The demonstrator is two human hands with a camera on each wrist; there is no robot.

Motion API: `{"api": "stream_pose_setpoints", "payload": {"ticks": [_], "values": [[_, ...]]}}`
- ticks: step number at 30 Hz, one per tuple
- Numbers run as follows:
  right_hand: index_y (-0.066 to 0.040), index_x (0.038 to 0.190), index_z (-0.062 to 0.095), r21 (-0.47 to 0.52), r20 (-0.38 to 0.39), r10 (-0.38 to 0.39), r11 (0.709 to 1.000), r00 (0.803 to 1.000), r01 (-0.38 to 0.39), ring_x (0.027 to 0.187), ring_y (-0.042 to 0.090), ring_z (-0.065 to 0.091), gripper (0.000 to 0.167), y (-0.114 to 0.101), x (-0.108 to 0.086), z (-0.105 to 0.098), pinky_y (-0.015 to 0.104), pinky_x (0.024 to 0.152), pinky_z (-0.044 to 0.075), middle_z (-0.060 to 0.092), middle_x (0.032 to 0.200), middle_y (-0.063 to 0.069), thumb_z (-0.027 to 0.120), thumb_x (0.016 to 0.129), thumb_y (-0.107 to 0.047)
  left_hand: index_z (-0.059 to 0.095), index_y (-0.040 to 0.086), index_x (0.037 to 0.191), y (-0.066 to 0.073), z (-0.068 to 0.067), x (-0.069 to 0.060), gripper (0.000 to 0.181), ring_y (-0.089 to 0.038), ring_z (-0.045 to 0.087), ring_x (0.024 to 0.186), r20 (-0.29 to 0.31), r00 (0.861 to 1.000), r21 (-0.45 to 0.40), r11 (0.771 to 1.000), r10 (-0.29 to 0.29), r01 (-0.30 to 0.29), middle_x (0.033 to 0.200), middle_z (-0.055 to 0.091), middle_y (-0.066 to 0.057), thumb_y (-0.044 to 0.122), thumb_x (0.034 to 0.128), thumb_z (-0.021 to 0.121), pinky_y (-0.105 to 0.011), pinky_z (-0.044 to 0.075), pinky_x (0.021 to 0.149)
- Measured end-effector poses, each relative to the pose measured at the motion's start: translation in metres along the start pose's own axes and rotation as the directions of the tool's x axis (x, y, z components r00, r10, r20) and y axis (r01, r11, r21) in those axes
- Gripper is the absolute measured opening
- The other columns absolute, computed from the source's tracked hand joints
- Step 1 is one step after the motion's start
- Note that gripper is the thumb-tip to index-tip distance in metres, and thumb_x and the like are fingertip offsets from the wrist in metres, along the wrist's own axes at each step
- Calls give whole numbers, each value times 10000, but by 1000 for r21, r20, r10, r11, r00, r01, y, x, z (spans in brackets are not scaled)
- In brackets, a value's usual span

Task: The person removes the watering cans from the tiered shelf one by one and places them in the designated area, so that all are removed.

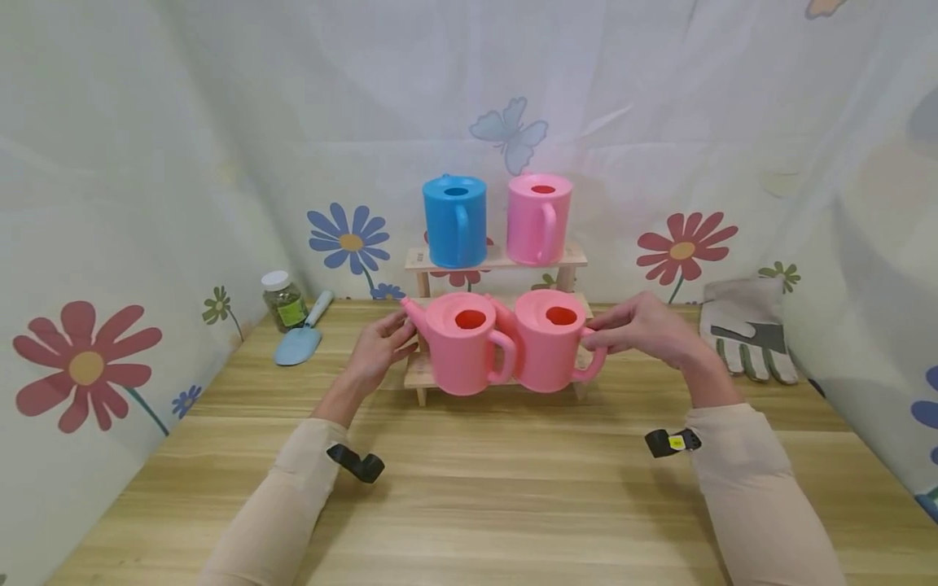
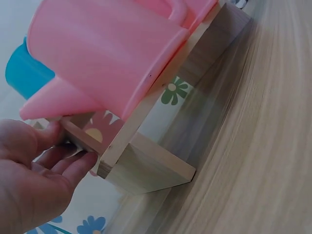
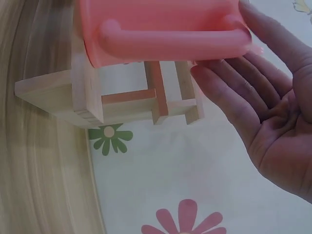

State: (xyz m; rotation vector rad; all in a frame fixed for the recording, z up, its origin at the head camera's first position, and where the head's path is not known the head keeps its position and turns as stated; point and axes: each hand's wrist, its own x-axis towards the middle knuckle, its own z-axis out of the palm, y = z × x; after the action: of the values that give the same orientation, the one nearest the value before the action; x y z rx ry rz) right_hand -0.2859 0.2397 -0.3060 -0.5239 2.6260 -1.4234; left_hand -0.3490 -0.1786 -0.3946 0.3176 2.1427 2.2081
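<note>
Two pink watering cans (image 1: pixel 460 358) (image 1: pixel 545 358) stand side by side on the lowest tier of a wooden stepped stand (image 1: pixel 418 376). My right hand (image 1: pixel 645 330) is at the right can's handle (image 3: pixel 175 44), thumb and fingers pinching its upper end. Beneath the left can's spout (image 2: pixel 61 100), my left hand (image 1: pixel 377 350) has its thumb and curled fingers about a wooden bar (image 2: pixel 83 138) at the stand's left side. On the top tier sit a blue watering can (image 1: pixel 443 224) and a lighter pink watering can (image 1: pixel 523 224).
To the left are a white-lidded jar (image 1: pixel 284 301) and a light blue trowel (image 1: pixel 299 346). A pair of gardening gloves (image 1: pixel 743 325) lies at the right back. Flowered cloth (image 1: pixel 146 203) surrounds the wooden table (image 1: pixel 513 488) at the back and sides.
</note>
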Motion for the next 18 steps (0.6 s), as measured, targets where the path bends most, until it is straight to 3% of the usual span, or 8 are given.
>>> {"api": "stream_pose_setpoints", "payload": {"ticks": [10,18], "values": [[-15,1113,769,29,-37,61,998,997,-60,908,300,701,404,0,4,2,433,828,610,750,992,124,848,829,-293,383,89,1549,2,0,0,516,-317,426,1388,-7,1000,10,1000,-23,23,1561,390,-127,178,1058,515,-447,478,1048],[-24,1144,760,36,-120,40,999,992,-36,974,295,656,446,-9,-9,-11,393,797,612,754,1008,99,840,832,-332,396,87,1542,-3,-2,1,512,-311,431,1385,1,1000,8,1000,-25,25,1557,394,-134,189,1055,517,-445,485,1042]]}}
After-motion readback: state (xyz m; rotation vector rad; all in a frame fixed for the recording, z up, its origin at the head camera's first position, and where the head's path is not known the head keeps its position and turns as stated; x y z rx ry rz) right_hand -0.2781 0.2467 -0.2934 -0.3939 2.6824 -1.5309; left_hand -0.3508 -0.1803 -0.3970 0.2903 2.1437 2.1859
